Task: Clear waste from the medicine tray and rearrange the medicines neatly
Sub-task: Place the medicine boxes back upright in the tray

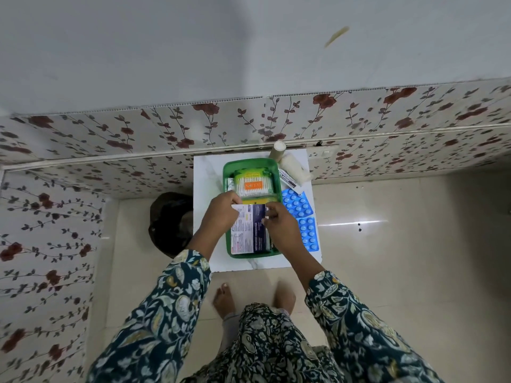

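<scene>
Green tray [227, 172] on a white table [206, 172]: left hand [221, 210] and right hand [279, 221] pinch a dressing box [250, 236] at its far end, blue blister packs [301, 217] along the table's right edge.

My bare feet [225, 299] stand on pale glossy floor tiles [401, 244] at lower centre of the frame. My sleeves [171, 313] and garment carry a dark teal floral print. A dark waste bag [170, 225] sits on the floor at centre left, just beside the white table [206, 172]. Wall panels [83, 150] with red flowers and vines run across the middle and down the left; plain grey wall [221, 45] fills the top.
</scene>
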